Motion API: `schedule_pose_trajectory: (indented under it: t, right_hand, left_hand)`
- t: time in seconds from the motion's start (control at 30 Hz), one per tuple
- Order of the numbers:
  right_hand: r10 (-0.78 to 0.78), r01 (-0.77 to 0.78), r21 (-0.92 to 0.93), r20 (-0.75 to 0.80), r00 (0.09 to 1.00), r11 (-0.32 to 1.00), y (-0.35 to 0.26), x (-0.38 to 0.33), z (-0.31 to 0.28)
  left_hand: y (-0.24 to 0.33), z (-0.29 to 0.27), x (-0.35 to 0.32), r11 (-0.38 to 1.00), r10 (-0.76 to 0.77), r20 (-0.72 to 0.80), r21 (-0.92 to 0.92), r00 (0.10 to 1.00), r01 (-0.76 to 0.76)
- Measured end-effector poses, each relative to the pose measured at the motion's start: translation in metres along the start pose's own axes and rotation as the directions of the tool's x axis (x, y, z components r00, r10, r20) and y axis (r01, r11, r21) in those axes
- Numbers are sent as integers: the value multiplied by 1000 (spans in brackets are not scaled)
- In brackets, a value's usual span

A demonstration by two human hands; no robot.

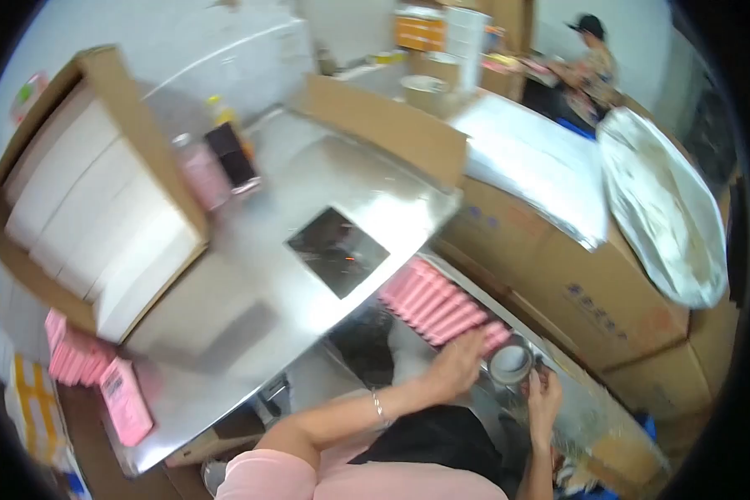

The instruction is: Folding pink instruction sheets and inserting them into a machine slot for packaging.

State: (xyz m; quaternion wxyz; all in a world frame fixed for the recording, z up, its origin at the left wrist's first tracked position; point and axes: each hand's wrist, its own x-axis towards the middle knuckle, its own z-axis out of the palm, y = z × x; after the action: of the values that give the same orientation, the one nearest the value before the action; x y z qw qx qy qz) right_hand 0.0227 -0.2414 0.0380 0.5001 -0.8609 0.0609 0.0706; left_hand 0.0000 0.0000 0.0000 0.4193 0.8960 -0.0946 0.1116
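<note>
A row of pink packets [433,302] stands close together in a box at the right of the metal table. My left hand [458,365] reaches across to the near end of this row, its fingers curled against the packets and partly blurred. Beside it, a wide roll of tape [510,363] sits with its round face turned up. My right hand [545,398] is closed at the roll's right edge, thumb and fingers pinched on its rim. Small dark detail by those fingertips is too blurred to make out.
The metal table [225,308] bears an open carton of white boxes [100,200], a dark square sheet [338,252], a pink bottle [202,173] and more pink packets [125,402]. Large cartons [558,292] stand to the right under a silvery bag [533,150]. Another person [587,71] sits far right.
</note>
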Motion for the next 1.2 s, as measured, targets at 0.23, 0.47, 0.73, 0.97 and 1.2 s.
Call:
schedule_pose_trajectory:
  t: [0.23,0.47,0.73,0.97,1.2]
  right_hand:
    - [-683,684,-126,60,728,719,-107,33,47]
    - [-922,879,365,343,179,307,-264,-18,207]
    - [-961,711,696,253,-111,101,-459,-114,385]
    - [-971,825,561,-152,185,70,-628,-155,504]
    - [-931,789,526,18,364,318,-664,-189,513]
  left_hand:
    - [22,-164,-118,995,-98,-310,-61,946,83]
    - [39,-275,-241,839,-519,-662,-275,541,469]
    - [13,-458,-290,677,-148,-968,51,203,735]
    - [23,-655,-236,533,176,-984,118,27,838]
    - [6,-728,-244,540,270,-945,-12,-187,842]
